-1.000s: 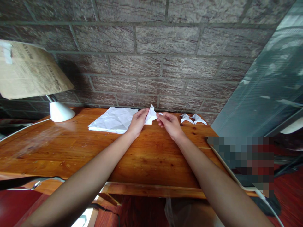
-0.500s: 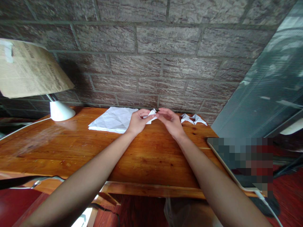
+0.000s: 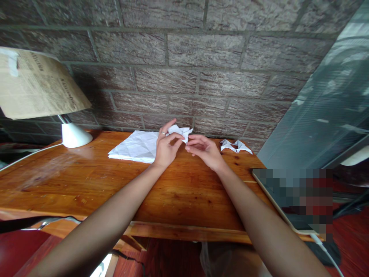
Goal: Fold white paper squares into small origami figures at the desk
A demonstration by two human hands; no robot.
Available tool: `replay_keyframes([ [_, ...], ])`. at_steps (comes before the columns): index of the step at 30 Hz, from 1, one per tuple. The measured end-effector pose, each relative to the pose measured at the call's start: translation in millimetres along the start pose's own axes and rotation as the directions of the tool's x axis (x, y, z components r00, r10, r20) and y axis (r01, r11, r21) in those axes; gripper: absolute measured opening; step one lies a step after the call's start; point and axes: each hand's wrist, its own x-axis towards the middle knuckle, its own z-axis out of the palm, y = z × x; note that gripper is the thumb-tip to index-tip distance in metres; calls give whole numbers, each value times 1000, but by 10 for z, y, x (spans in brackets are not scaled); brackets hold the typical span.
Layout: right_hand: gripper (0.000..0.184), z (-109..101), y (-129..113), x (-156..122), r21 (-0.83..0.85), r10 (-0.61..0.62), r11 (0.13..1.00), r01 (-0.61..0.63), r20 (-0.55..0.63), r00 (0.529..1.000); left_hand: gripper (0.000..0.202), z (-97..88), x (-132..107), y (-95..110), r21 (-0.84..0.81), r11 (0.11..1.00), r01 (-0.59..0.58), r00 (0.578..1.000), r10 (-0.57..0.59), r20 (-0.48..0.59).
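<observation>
Your left hand [image 3: 166, 151] pinches white, pointed folded-paper piece [image 3: 183, 132]. Your right hand [image 3: 206, 151]: nearly closed beside its tip, hold unclear.

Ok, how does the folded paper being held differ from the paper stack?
The folded paper is small and angular; the paper stack is larger and lies nearly flat. The folded paper is pinched in the left hand, while the paper stack rests on the table. Both are white.

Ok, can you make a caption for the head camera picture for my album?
The left hand pinches folded white paper, the right hand close beside it, at a wooden table.
</observation>
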Motion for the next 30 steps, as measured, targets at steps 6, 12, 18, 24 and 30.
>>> replay_keyframes([
  [6, 42, 54, -42, -9, 242, 195, 954, -176, -58, 979, 7, 59, -24, 4, -194, 976, 104, 991, -85, 101],
  [12, 37, 29, -22, 4, 251, 241, 944, -213, -83, 967, 24, 160, -53, 12, -544, 729, 416, 909, -322, 264],
  [18, 37, 17, 36, 29, 174, 191, 972, -160, -183, 964, 58, 171, 4, 67, -724, 280, 630, 719, -563, 408],
  [24, 44, 58, 73, 47, 48, 105, 994, -97, -212, 972, 41, 173, -12, 107, -684, 310, 660, 708, -563, 427],
  [30, 46, 102, 71, 24, 60, 125, 991, -116, -169, 978, 39, 170, -27, 71, -692, 269, 670, 666, -630, 400],
])
